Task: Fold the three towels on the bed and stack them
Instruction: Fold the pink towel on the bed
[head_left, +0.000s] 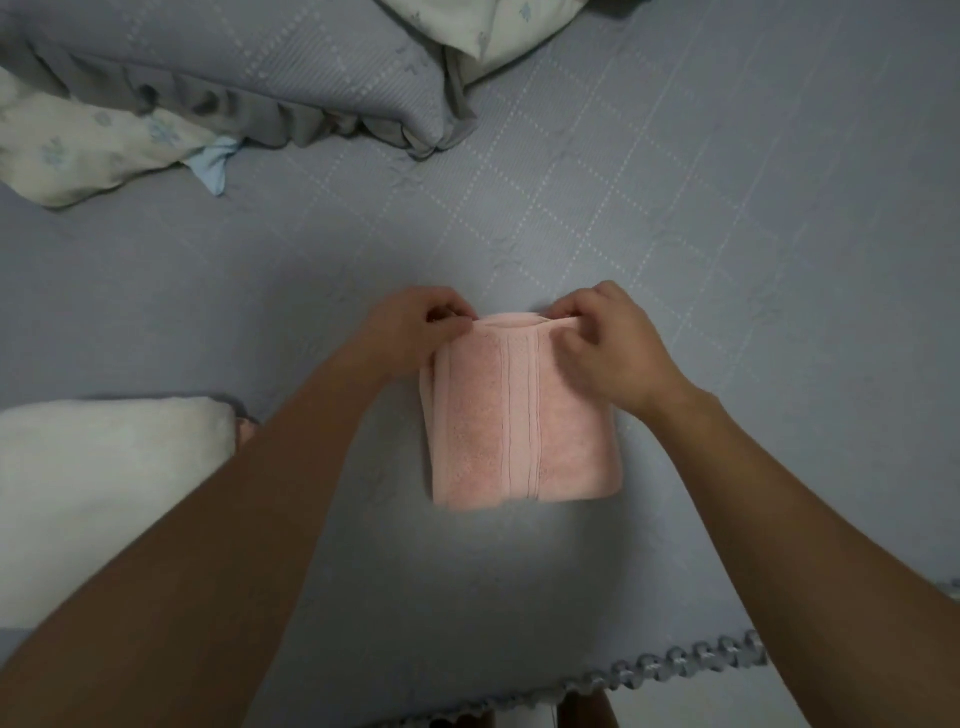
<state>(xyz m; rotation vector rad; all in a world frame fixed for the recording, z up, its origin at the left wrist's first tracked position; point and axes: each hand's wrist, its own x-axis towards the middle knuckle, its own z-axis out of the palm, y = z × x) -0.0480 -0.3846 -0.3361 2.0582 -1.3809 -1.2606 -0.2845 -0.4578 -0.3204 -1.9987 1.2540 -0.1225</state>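
Grey bedspread (675, 218) supports folded pink towel (524, 415); left hand (415, 327) and right hand (608, 348) each pinch its far edge.

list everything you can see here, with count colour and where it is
pink towel: 1, pale pink, folded into a small rectangle at the middle of the bed
white towel: 1, white, at the left edge of the bed, with a bit of pink cloth showing at its right corner
bedspread: 1, grey-blue, quilted with dotted lines, covers the bed, scalloped trim along the near edge
pillow: 1, grey-blue with a ruffled border, top left
floral bedding: cream with pale blue flowers, far left below the pillow; more at the top centre
left hand: 1, pinches the far left corner of the pink towel
right hand: 1, pinches the far right corner
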